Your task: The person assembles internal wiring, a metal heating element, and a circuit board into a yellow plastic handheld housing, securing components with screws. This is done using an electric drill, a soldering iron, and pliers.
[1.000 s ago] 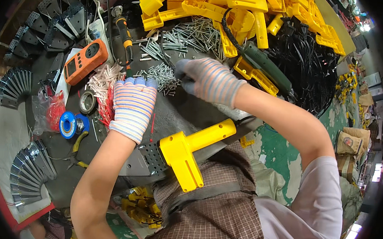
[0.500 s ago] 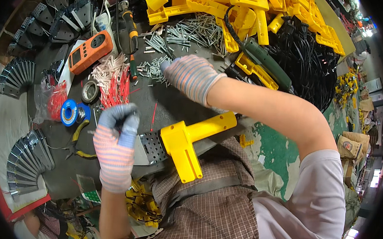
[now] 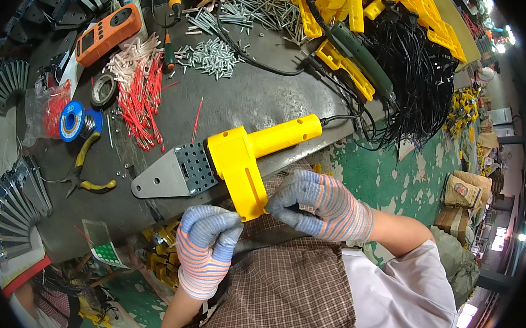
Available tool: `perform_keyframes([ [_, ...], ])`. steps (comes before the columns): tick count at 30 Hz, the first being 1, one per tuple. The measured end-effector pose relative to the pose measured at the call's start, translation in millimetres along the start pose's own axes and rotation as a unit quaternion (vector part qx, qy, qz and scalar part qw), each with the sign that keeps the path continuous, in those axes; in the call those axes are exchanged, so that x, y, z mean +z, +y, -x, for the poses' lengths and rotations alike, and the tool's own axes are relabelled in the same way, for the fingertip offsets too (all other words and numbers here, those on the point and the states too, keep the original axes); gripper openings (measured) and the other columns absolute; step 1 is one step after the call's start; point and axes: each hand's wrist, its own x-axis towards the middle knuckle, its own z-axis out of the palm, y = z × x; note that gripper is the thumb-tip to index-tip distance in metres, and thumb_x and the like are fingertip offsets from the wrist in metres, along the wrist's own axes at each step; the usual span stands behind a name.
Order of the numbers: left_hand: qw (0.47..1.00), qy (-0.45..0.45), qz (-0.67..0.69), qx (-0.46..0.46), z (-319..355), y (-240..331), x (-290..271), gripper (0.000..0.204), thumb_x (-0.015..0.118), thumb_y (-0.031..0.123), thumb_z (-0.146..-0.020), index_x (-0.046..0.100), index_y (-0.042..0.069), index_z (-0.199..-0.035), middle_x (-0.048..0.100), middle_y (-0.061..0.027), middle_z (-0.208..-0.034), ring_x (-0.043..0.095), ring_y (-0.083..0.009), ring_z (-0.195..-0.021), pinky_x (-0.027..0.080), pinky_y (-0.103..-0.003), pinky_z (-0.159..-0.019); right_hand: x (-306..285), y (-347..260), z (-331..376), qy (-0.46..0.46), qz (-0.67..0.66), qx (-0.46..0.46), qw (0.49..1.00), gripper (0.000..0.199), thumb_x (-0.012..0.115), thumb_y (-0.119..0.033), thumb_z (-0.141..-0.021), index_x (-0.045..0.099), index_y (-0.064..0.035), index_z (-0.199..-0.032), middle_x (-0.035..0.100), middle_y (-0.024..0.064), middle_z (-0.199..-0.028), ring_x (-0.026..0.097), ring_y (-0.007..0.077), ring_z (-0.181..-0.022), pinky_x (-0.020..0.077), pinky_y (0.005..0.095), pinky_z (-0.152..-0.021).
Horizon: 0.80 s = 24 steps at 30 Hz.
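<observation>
Grey and cluttered, the worktop [image 3: 261, 97] carries a yellow tool [image 3: 239, 156] at its near edge. Both gloved hands meet at the tool's foot: left hand [image 3: 206, 245] curled just below it, right hand [image 3: 315, 203] pinching its end. Its long axis runs from grey perforated plate [image 3: 174, 173], pointing left, to handle pointing far-right. Beyond lie red wires [image 3: 142, 98] and screws [image 3: 212, 57].

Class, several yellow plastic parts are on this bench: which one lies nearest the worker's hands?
The yellow tool housing with the grey perforated plate, at the bench's near edge; the other yellow parts are piled at the far side.
</observation>
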Motion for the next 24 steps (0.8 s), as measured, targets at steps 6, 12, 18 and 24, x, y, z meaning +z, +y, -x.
perform_keyframes([
  [6, 0.981, -0.024, -0.136, 0.132, 1.3, -8.4, 2.1, 0.023, 0.078, 0.014, -0.071, 0.068, 0.013, -0.092, 0.061, -0.0029, -0.090, 0.058, -0.0240, -0.083, 0.045, -0.039, -0.076, 4.2, -5.2, -1.0, -0.018, 0.120, -0.028, 0.992, 0.022, 0.068, -0.010, -0.081, 0.064, -0.0074, -0.102, 0.060, 0.0112, -0.084, 0.061, 0.0285, -0.080, 0.0511, 0.0388, -0.073],
  [12, 0.953, -0.044, -0.224, 0.200, -1.4, -8.6, -2.4, 0.033, 0.072, 0.032, -0.079, 0.064, 0.016, -0.106, 0.057, -0.0089, -0.110, 0.056, -0.0318, -0.098, 0.043, -0.047, -0.087, -7.9, -10.3, -7.3, -0.061, 0.194, -0.081, 0.976, 0.030, 0.070, -0.013, -0.080, 0.064, -0.0076, -0.109, 0.062, 0.0101, -0.088, 0.063, 0.0278, -0.079, 0.0531, 0.0365, -0.072],
  [18, 0.926, -0.013, -0.225, 0.303, -30.9, -41.3, 23.8, 0.071, 0.067, 0.046, -0.083, 0.029, 0.025, -0.140, 0.048, -0.0143, -0.132, 0.048, -0.0380, -0.122, 0.033, -0.056, -0.105, -37.8, -12.5, -36.8, 0.048, -0.022, 0.090, 0.995, 0.023, 0.072, -0.021, -0.082, 0.067, -0.0023, -0.094, 0.066, 0.0104, -0.082, 0.064, 0.0233, -0.074, 0.0505, 0.0301, -0.070],
  [24, 0.912, 0.060, -0.296, 0.277, -44.8, -29.9, 59.2, 0.050, 0.068, 0.044, -0.083, 0.042, 0.016, -0.115, 0.053, -0.0130, -0.122, 0.049, -0.0355, -0.117, 0.037, -0.051, -0.098, -43.3, 23.6, -96.3, 0.091, 0.038, -0.011, 0.995, 0.028, 0.069, -0.030, -0.082, 0.067, -0.0024, -0.088, 0.064, 0.0123, -0.082, 0.062, 0.0261, -0.076, 0.0488, 0.0352, -0.072],
])
